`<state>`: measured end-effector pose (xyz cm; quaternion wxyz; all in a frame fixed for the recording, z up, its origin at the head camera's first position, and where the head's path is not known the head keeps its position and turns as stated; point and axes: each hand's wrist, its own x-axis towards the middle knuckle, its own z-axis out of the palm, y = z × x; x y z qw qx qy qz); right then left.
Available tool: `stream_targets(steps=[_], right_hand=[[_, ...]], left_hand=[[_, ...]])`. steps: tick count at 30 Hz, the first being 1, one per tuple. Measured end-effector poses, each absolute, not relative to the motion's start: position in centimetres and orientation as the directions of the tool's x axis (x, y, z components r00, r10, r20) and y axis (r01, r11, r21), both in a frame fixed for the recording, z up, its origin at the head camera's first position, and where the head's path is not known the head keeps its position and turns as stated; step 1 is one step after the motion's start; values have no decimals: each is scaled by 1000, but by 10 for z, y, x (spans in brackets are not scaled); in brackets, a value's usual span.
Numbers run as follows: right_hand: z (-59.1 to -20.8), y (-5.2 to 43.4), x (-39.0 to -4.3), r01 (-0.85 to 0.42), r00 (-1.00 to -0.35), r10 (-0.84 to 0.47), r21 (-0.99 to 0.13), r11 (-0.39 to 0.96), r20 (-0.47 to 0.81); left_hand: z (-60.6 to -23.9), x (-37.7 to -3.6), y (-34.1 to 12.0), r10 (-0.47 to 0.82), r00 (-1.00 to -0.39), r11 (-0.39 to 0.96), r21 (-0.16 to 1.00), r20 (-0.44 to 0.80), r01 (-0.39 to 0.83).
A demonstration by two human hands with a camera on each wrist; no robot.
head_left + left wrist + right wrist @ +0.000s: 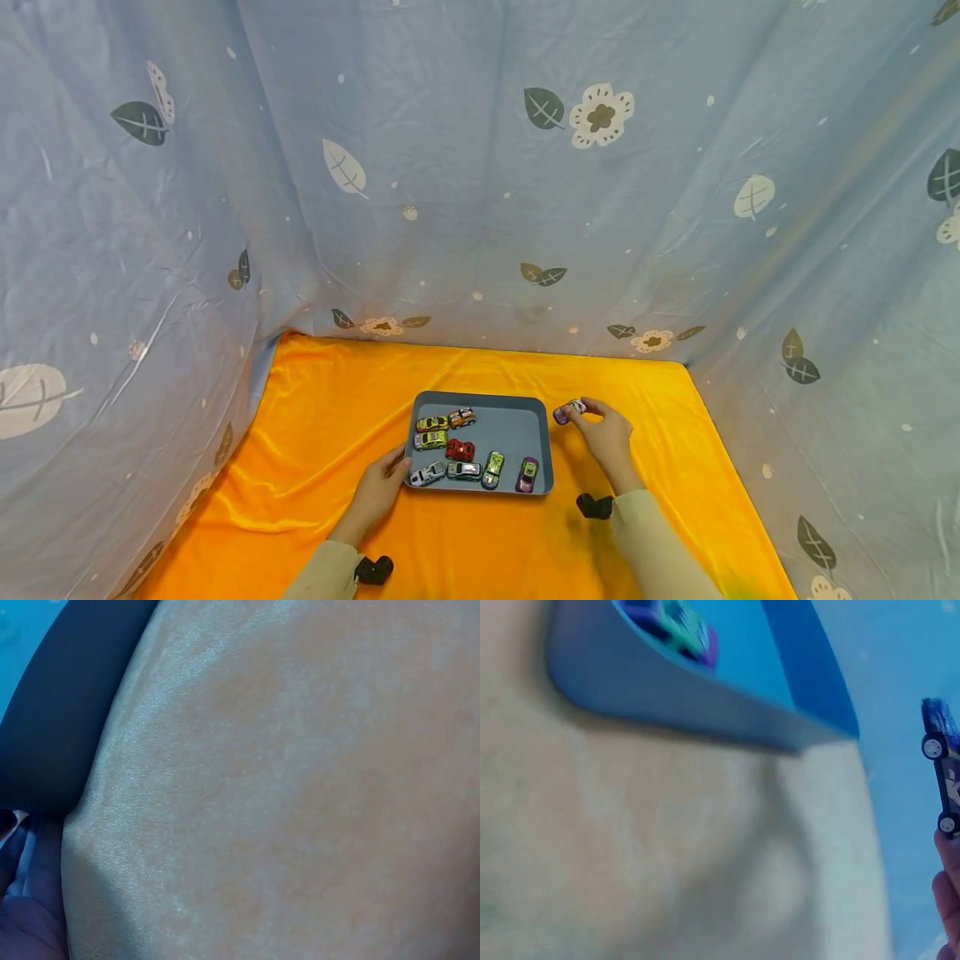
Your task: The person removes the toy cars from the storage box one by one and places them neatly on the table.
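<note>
A grey-blue tray (510,408) lies on the orange cloth with several toy cars in it. My left hand (377,492) grips the tray's left side, its thumb at the rim; in the left wrist view part of that hand (30,922) shows below the tray wall (60,712). Just beyond the tray's right wall, my right hand (606,435) pinches a purple and white toy car (567,412) above the cloth. From the right wrist, this toy car (946,769) appears at the right edge, above the fingertips (946,900).
Yellow, red, silver and white cars crowd the tray's left half. A green car (492,470) and a purple-green car (527,475) stand along its near side. Blue patterned curtains (480,208) enclose the orange cloth (337,375) at the back and both sides.
</note>
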<state>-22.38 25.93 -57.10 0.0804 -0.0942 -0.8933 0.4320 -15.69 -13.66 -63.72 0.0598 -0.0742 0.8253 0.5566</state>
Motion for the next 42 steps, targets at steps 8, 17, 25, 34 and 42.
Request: stream_targets(steps=[8,17,25,34,42], right_hand=[[-601,280,-229,303,-926,366,-770,562,-97],[-618,281,-234,228,-955,296,-652,723,-6],[-621,265,-231,289,-929,370,-643,709,-9],[-621,251,-234,266,-939,343,-643,718,-5],[-615,248,-245,221,-961,278,-636,739,-10]], left_hand=[[-637,-155,-137,-61,-984,381,908,-166,-177],[-638,-157,-136,-51,-983,374,910,-174,-181],[-638,-157,-137,-56,-983,362,914,-174,-183],[-640,-157,-137,-58,-984,363,915,-166,-175],[-638,-157,-136,-59,-981,351,916,-185,-194]])
